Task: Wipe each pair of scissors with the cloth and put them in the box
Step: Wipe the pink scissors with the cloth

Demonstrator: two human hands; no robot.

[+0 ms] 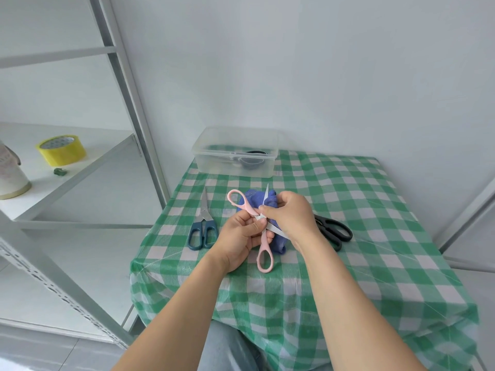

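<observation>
- Currently, a pair of pink-handled scissors [263,243] is held above the middle of the table, with the blades spread wide: one is pointed up and away, the other to the right.
- These scissors are gripped near the pivot by the left hand [239,238], whose fingers are curled round them.
- A crumpled blue cloth [269,199] is grasped by the right hand [290,215] and is pinched against the blades.
- A closed pair of dark-blue-handled scissors [205,210] is laid on the green-and-white checked tablecloth [348,263], left of the hands.
- A pair of black-handled scissors [329,226] is laid on the right, partly hidden by the right wrist.
- A clear plastic box [233,164] is set at the table's far edge; something dark is seen inside.
</observation>
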